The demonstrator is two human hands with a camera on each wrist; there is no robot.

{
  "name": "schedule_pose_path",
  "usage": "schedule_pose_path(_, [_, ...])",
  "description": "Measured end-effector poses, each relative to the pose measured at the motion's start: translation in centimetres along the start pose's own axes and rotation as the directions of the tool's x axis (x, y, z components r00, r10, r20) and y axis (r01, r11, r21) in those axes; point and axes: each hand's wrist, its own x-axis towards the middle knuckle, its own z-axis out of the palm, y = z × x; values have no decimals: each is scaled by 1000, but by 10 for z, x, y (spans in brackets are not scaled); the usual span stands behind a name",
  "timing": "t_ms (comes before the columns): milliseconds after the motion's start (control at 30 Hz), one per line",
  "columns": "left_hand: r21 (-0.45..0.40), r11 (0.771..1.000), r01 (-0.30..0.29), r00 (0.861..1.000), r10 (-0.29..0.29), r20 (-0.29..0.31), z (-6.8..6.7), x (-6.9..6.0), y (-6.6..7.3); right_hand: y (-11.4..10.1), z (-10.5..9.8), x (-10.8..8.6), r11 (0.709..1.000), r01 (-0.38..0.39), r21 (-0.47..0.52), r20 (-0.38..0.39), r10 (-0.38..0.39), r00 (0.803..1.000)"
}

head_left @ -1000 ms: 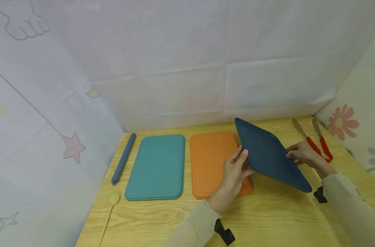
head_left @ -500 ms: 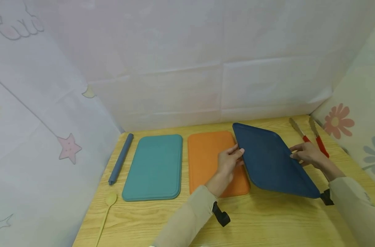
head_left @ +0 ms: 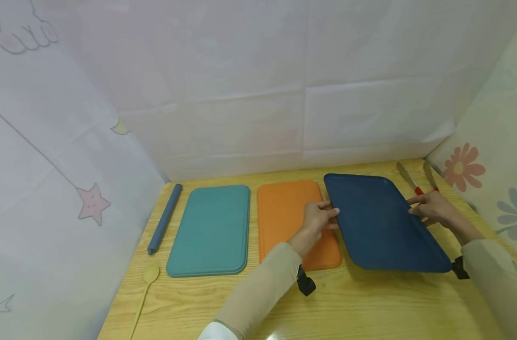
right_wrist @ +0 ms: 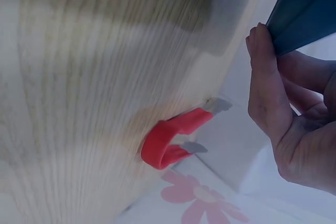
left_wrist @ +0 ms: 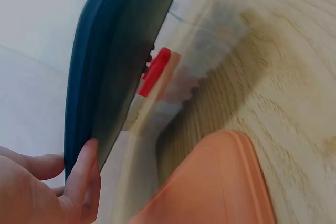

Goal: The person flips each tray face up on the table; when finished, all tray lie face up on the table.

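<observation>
My left hand (head_left: 315,219) and right hand (head_left: 434,208) pinch opposite long edges of the dark blue board (head_left: 382,224) between them, its long axis pointing away from me, the orange board (head_left: 281,215) beneath my left.

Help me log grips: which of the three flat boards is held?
The navy board, gripped by the left hand and right hand; the teal board and orange board lie on the table.

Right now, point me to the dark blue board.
In the head view, the dark blue board is right of centre, held above the table between the left hand and the right hand, just right of the orange board.
</observation>
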Motion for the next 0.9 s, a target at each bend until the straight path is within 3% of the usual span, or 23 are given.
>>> schedule_pose_path(233, [111,993,35,999,-33,-24,13,5,-9,9,-9,8,1000,-20,-23,-2,20,1000])
schedule_pose_path(367, [194,980,40,999,-35,-30,22,9,-10,13,-13,13,994,-6,-106,-29,3,1000])
schedule_pose_path(467, [265,964,38,998,-23,-57,28,16,-14,14,-14,18,985,1,-171,-49,-9,999])
schedule_pose_path(667, [377,926,14,996,19,-82,35,30,-26,16,-11,27,982,3,-190,-60,-15,998])
schedule_pose_path(767, [453,892,-9,995,53,-84,36,32,-29,18,-11,32,982,9,-188,-54,-19,998])
schedule_pose_path(900, [591,805,-52,991,116,-69,39,34,-32,23,-12,36,980,15,-197,-56,-26,998])
